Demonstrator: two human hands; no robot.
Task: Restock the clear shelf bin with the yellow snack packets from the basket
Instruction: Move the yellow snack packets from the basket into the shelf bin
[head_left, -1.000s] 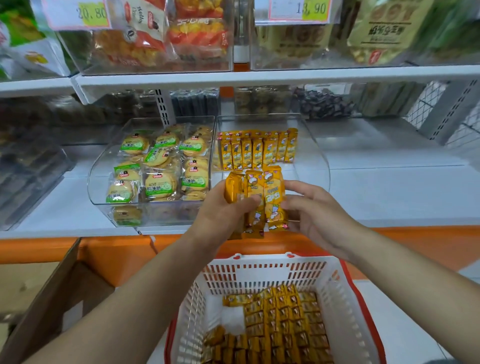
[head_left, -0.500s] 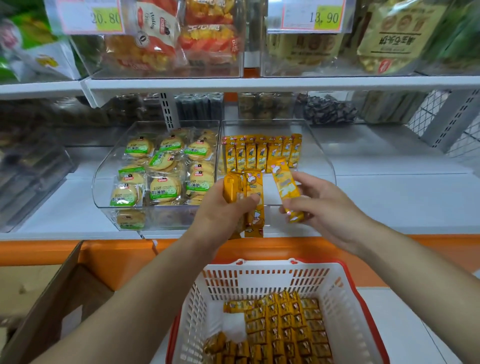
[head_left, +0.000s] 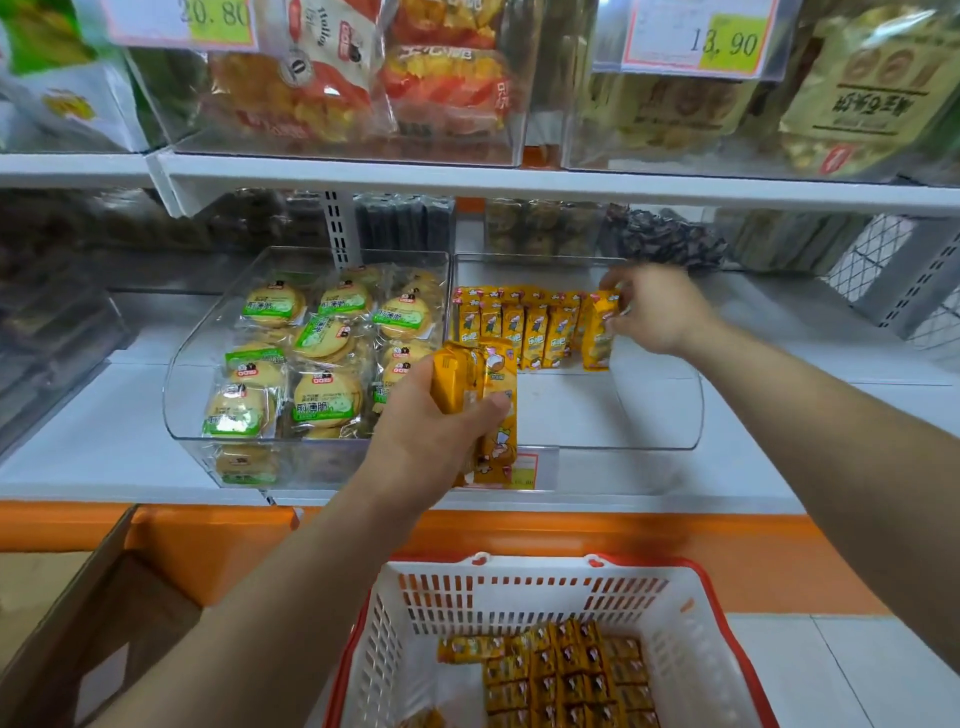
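Packet (head_left: 597, 332), one, pinched by right hand (head_left: 660, 312) in bin (head_left: 693, 415); left hand (head_left: 431, 441) grips bunch (head_left: 498, 395).

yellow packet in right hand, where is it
Head view: the yellow packet is at the right end of the packet row in the clear bin, pinched by the right hand.

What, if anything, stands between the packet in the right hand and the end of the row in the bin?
Nothing visible: the right hand holds the packet at the right end of the row, inside the bin, whose floor there is bare.
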